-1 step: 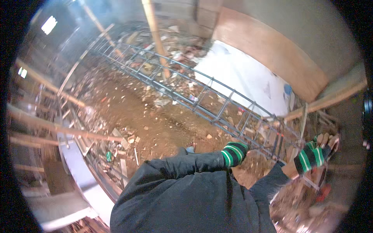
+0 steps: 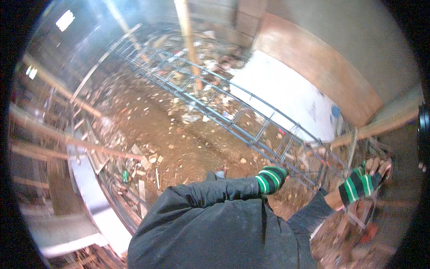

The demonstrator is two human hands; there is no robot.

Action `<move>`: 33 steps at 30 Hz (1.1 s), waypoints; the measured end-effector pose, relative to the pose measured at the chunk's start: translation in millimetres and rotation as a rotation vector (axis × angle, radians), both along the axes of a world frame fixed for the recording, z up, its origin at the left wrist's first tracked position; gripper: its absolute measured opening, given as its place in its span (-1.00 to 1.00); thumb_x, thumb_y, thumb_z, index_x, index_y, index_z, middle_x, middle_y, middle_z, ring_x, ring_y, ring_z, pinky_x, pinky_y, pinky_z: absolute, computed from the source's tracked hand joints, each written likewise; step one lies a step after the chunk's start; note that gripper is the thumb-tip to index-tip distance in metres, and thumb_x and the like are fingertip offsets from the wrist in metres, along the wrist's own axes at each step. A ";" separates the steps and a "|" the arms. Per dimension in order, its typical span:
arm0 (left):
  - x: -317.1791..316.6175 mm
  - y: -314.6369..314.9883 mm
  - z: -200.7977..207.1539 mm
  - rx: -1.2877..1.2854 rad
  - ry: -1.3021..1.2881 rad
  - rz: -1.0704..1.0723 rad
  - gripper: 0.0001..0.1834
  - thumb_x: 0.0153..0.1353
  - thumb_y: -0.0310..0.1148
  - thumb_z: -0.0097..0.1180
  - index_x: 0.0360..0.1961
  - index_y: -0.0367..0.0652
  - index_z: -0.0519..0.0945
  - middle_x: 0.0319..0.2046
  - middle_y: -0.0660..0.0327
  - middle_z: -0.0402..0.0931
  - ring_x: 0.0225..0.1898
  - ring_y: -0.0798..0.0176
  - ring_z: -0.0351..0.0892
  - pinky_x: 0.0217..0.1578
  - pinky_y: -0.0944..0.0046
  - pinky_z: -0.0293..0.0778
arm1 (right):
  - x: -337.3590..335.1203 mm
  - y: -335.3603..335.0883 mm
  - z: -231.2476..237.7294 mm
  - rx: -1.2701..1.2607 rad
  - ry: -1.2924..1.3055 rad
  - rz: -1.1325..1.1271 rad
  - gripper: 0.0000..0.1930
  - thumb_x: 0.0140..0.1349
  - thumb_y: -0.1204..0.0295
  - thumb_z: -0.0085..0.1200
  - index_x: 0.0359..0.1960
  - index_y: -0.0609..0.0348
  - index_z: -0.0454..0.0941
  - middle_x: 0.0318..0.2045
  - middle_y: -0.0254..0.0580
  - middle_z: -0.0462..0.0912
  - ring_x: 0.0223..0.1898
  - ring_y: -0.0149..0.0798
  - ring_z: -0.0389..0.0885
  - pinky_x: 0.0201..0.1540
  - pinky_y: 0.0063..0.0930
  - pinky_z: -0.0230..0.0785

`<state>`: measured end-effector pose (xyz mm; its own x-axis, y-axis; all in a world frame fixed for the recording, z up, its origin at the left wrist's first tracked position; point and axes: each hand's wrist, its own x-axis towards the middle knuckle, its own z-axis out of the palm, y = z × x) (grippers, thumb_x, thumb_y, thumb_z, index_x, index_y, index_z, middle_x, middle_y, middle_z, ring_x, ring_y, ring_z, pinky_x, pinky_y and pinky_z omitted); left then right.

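A long cage of steel rebar, with rods joined by square stirrups, slants from the far left down to my hands at the right. My left hand, in a green, black and white striped glove, is closed on the cage's near side; its fingertips are mostly hidden. Past the cage's near end, my right hand wears a matching glove that leaves the fingers bare. Those fingers are bent and pressed together, and what they hold is hidden and blurred.
A wooden post stands beside the cage. Behind it are a white sheet and a plywood panel. Wooden poles cross the left side. Rubble and wood scraps litter the dirt floor. A red object lies low at the right.
The background and the cage's far end have shifted slightly right in view. Both hands keep nearly the same place and grip.
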<state>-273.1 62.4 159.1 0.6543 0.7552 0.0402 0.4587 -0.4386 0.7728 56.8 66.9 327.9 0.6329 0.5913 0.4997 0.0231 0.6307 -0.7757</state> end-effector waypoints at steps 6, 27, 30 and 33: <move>-80.6 3.6 13.2 0.040 -0.211 0.391 -0.65 0.20 -0.09 0.08 -0.37 -0.22 0.57 -0.51 -0.10 0.51 -0.38 -0.26 0.54 -0.34 -0.19 0.40 | -50.3 114.3 -12.3 0.383 0.175 1.081 -0.82 0.46 0.49 -0.21 -0.15 0.35 0.44 -0.23 -0.05 0.51 -0.04 -0.12 0.52 0.08 -0.21 0.43; -273.7 63.5 -67.8 0.238 0.410 0.399 -0.64 0.24 -0.08 0.03 -0.37 -0.19 0.59 -0.39 -0.05 0.60 -0.31 -0.20 0.54 -0.16 -0.15 0.43 | -246.8 63.2 -53.2 -0.788 -0.433 -0.168 -0.61 0.33 0.08 0.13 0.01 0.08 0.55 -0.24 -0.34 0.63 -0.23 -0.38 0.57 -0.16 -0.53 0.40; -271.5 73.4 -89.3 -0.036 0.576 0.189 -0.61 0.19 -0.06 0.17 -0.26 -0.22 0.62 -0.22 -0.08 0.63 -0.14 -0.16 0.59 -0.01 -0.02 0.46 | -257.9 13.5 -117.3 -0.721 -0.039 0.126 -0.74 0.29 0.28 0.22 -0.06 0.07 0.55 -0.31 -0.32 0.64 -0.35 -0.38 0.61 -0.30 -0.50 0.44; -230.9 70.8 -91.1 -0.442 0.196 -0.011 -0.51 0.09 -0.21 0.35 0.02 -0.17 0.57 -0.16 -0.05 0.64 -0.07 -0.03 0.62 0.01 0.09 0.49 | -273.5 -9.2 -182.1 -0.709 0.184 0.181 -0.82 0.27 0.31 0.24 -0.25 0.11 0.56 -0.46 -0.32 0.63 -0.45 -0.37 0.60 -0.36 -0.48 0.47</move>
<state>-504.0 133.2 68.0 0.6258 0.6648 -0.4078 0.6114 -0.0934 0.7858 -216.7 57.8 145.7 0.5318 0.8344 -0.1444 -0.2030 -0.0399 -0.9784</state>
